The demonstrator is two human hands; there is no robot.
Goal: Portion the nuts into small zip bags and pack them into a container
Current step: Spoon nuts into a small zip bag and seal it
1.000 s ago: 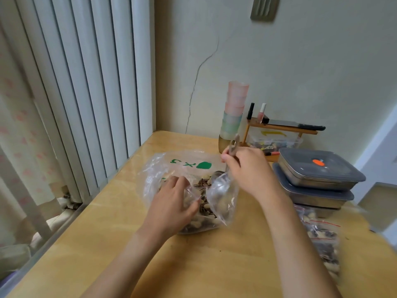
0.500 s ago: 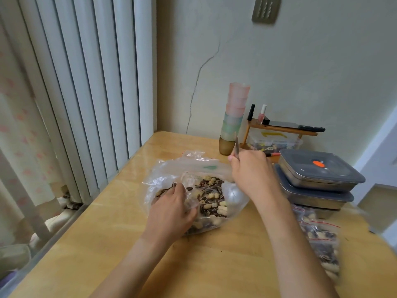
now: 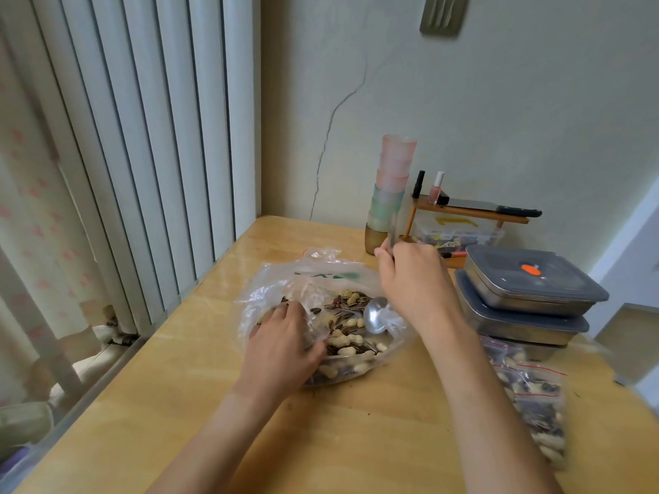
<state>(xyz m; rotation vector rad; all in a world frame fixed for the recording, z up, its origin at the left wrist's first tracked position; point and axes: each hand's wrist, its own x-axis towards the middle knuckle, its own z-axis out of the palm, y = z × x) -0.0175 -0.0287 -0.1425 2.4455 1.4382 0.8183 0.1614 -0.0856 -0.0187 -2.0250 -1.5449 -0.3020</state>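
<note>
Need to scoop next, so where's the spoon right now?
Head view, centre: the spoon is in the right hand, its bowl inside the open nut bag, above the nuts and right of the left hand.

It was a home: a wooden table [image 3: 149, 404] stood by vertical blinds [image 3: 142, 137] and a cracked wall [image 3: 499, 101], with stacked cups [image 3: 392, 187], nail polish [image 3: 436, 188] and lidded containers [image 3: 527, 297].

Bare table [image 3: 356, 440] near edge; stacked containers [image 3: 527, 301] & zip bags [image 3: 531, 404] block rt side.
</note>
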